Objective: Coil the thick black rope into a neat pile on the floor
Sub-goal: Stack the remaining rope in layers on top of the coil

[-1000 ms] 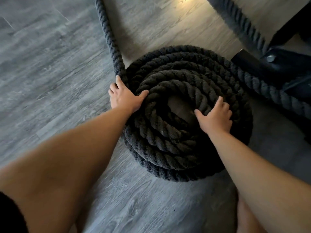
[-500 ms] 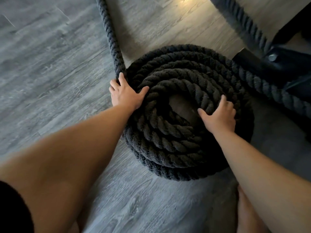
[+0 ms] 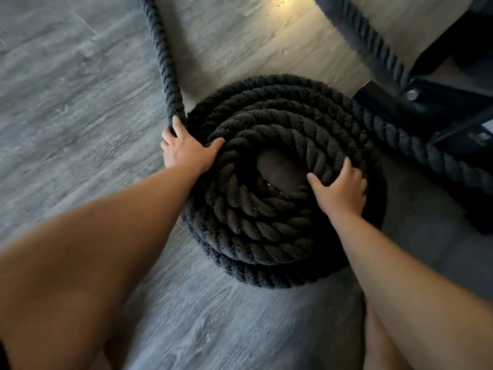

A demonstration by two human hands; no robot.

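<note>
Two bare hands pressed on the thick black rope (image 3: 266, 236), most of it already stacked in a round coil on the grey plank floor (image 3: 66, 129). The left hand (image 3: 184, 148) lay spread wide on the coil's left edge, fingers touching the free run (image 3: 162, 62), which stretched straight away to the far side. That put the uncoiled length directly beyond the left hand, the nearer of the two to it. The right hand (image 3: 340, 188) lay open over the top turn, thumb at the rim of the hollow centre. Another stretch of rope (image 3: 426, 156) passed a black metal frame (image 3: 426, 102) at far right. Compared with a second earlier, both hands held much the same places and no new turn had been added.
</note>
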